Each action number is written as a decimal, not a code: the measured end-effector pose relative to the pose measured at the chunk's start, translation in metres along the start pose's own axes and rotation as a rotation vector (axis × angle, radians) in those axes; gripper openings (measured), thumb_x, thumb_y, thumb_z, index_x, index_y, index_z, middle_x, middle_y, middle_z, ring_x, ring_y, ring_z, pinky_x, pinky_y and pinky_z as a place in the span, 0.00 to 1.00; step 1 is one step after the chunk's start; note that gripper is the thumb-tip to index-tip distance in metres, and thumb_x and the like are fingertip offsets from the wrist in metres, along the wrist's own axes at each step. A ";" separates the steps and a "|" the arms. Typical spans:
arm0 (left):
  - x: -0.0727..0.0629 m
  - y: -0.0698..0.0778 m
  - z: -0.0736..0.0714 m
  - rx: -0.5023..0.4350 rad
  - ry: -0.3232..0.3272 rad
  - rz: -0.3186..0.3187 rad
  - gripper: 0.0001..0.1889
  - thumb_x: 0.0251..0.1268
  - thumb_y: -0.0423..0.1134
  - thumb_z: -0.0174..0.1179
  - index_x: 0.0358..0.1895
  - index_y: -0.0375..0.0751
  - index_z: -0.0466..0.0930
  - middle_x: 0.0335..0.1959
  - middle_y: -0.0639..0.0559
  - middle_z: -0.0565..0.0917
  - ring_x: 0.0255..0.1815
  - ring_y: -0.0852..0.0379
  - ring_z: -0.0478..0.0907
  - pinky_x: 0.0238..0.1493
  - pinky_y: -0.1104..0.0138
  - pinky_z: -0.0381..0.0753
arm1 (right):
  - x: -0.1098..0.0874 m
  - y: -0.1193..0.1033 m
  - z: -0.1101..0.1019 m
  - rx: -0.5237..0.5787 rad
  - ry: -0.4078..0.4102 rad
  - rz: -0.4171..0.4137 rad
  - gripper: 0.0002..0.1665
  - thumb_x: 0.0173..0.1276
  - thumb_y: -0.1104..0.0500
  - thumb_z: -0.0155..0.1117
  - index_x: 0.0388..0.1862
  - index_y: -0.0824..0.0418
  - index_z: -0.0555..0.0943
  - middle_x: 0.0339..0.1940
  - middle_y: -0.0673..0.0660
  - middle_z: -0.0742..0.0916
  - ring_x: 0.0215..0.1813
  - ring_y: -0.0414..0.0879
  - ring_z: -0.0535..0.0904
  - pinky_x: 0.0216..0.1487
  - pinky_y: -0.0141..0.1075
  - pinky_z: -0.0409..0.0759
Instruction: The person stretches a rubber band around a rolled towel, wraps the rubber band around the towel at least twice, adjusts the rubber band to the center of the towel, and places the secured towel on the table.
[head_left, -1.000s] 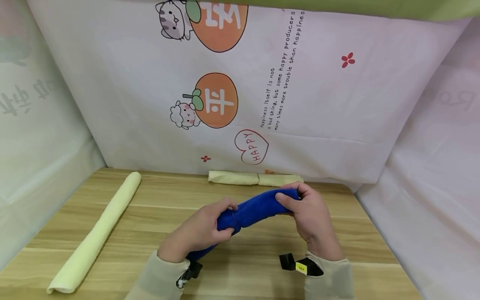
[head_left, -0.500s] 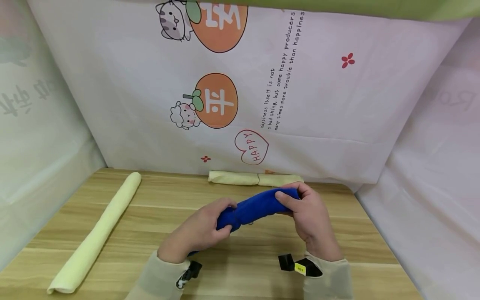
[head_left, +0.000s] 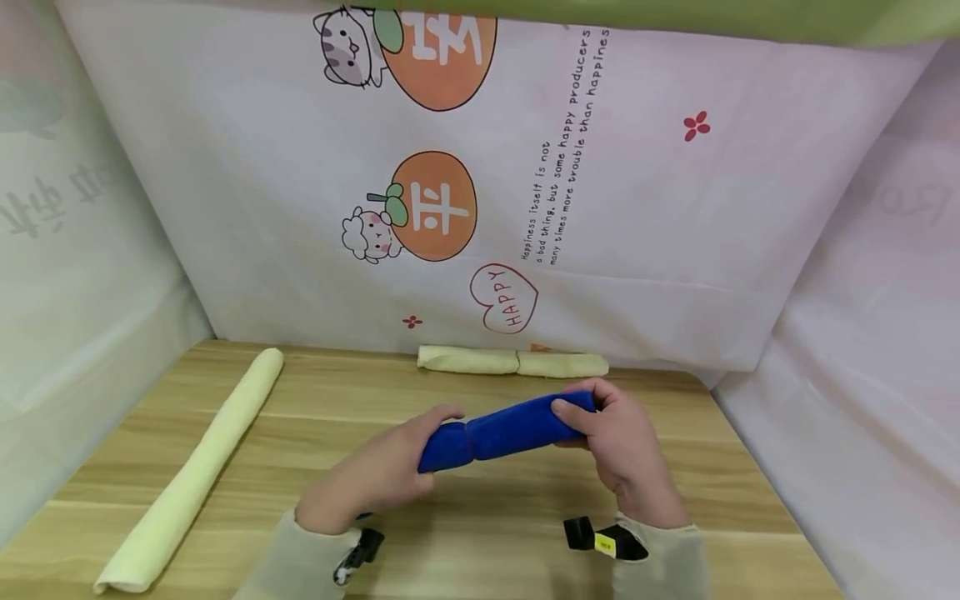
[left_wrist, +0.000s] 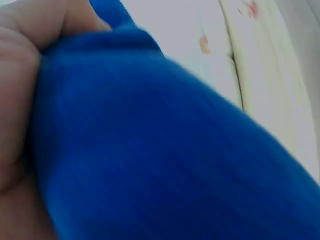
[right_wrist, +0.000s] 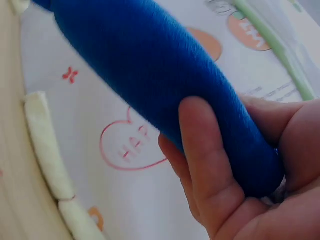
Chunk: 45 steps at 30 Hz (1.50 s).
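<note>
A rolled blue towel (head_left: pixel 525 429) is held over the table between both hands, tilted up toward its right end. A thin dark band pinches it at a narrow waist left of its middle. My left hand (head_left: pixel 378 462) grips its left part, which the hand hides. My right hand (head_left: pixel 622 442) holds the right end, thumb across the near side. In the right wrist view the towel (right_wrist: pixel 145 70) runs up and left from the curled fingers (right_wrist: pixel 205 145). In the left wrist view its fuzzy blue cloth (left_wrist: pixel 165 145) fills most of the picture, with the hand at the left edge.
A pale yellow towel roll (head_left: pixel 198 467) lies lengthwise on the wooden table (head_left: pixel 315 417) at the left. Another yellow roll (head_left: pixel 468 360), tied at its middle, lies along the back. Printed white cloth (head_left: pixel 637 208) walls the back, with white sheets at both sides.
My left hand has moved a little left and down along the blue towel, showing more of it and the band. The towel looks straighter; my right hand has dipped slightly.
</note>
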<state>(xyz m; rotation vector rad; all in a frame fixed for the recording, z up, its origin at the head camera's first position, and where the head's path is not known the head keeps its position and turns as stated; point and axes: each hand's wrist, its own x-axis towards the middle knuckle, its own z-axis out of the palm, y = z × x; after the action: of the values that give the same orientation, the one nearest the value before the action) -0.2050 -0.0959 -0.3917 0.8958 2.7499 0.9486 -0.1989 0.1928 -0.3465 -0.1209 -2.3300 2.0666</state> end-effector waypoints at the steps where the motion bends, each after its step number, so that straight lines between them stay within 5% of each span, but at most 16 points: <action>1: -0.002 -0.004 -0.003 -0.002 -0.018 -0.018 0.42 0.55 0.30 0.66 0.74 0.58 0.60 0.64 0.50 0.74 0.57 0.48 0.75 0.55 0.47 0.74 | 0.002 0.002 -0.003 -0.007 -0.013 0.004 0.17 0.66 0.63 0.71 0.49 0.70 0.78 0.57 0.66 0.73 0.52 0.61 0.77 0.41 0.45 0.84; 9: -0.015 -0.046 -0.041 -0.073 -0.083 -0.065 0.40 0.53 0.34 0.67 0.71 0.63 0.65 0.60 0.46 0.77 0.54 0.44 0.75 0.50 0.45 0.75 | 0.027 0.016 -0.034 0.030 -0.101 -0.011 0.15 0.68 0.63 0.69 0.51 0.68 0.78 0.59 0.66 0.71 0.52 0.58 0.76 0.41 0.45 0.84; 13: -0.014 -0.066 -0.053 -0.449 0.003 -0.093 0.31 0.59 0.36 0.68 0.68 0.52 0.71 0.62 0.38 0.73 0.52 0.39 0.75 0.47 0.47 0.77 | 0.039 0.029 -0.050 0.188 -0.140 0.004 0.10 0.71 0.63 0.66 0.49 0.62 0.79 0.64 0.64 0.65 0.55 0.56 0.73 0.45 0.42 0.83; 17: 0.003 -0.081 -0.043 -0.914 0.091 -0.162 0.27 0.66 0.30 0.63 0.68 0.38 0.70 0.64 0.30 0.64 0.50 0.38 0.76 0.51 0.49 0.79 | 0.049 0.043 -0.063 0.328 -0.190 0.041 0.11 0.74 0.66 0.61 0.53 0.60 0.79 0.70 0.64 0.59 0.60 0.55 0.71 0.53 0.43 0.80; 21: 0.026 -0.088 -0.024 -1.102 0.157 -0.277 0.25 0.69 0.25 0.58 0.69 0.33 0.68 0.64 0.31 0.64 0.47 0.42 0.79 0.56 0.49 0.76 | 0.060 0.054 -0.070 0.300 -0.229 0.074 0.20 0.74 0.70 0.56 0.63 0.63 0.74 0.74 0.68 0.55 0.67 0.59 0.66 0.59 0.46 0.76; 25: 0.046 -0.089 -0.010 -1.175 0.226 -0.399 0.28 0.69 0.24 0.54 0.72 0.31 0.63 0.67 0.31 0.63 0.46 0.45 0.79 0.55 0.52 0.77 | 0.077 0.064 -0.074 0.167 -0.194 0.121 0.27 0.75 0.70 0.54 0.71 0.67 0.65 0.74 0.69 0.56 0.67 0.62 0.64 0.60 0.47 0.75; 30: 0.071 -0.087 0.002 -1.222 0.273 -0.465 0.29 0.73 0.26 0.51 0.75 0.30 0.57 0.75 0.35 0.54 0.59 0.40 0.69 0.56 0.52 0.76 | 0.099 0.077 -0.083 0.069 -0.137 0.182 0.29 0.78 0.68 0.51 0.76 0.67 0.61 0.75 0.69 0.56 0.66 0.61 0.65 0.61 0.49 0.74; 37: 0.100 -0.092 0.021 -1.226 0.290 -0.487 0.25 0.78 0.27 0.44 0.74 0.27 0.56 0.77 0.34 0.50 0.74 0.36 0.53 0.62 0.50 0.71 | 0.125 0.094 -0.092 0.090 -0.127 0.247 0.35 0.74 0.74 0.47 0.78 0.70 0.53 0.78 0.73 0.49 0.74 0.66 0.53 0.64 0.51 0.70; 45: 0.113 -0.091 0.026 -1.241 0.322 -0.503 0.27 0.78 0.29 0.42 0.77 0.31 0.53 0.79 0.38 0.48 0.77 0.39 0.46 0.65 0.52 0.68 | 0.149 0.102 -0.092 0.094 -0.108 0.247 0.38 0.73 0.75 0.46 0.79 0.69 0.50 0.79 0.70 0.42 0.76 0.64 0.49 0.62 0.47 0.73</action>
<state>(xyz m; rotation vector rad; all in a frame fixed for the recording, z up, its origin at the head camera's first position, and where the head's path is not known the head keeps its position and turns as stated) -0.3369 -0.0763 -0.4553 -0.1639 1.7125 2.2749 -0.3371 0.3067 -0.4420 -0.3175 -2.3804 2.3460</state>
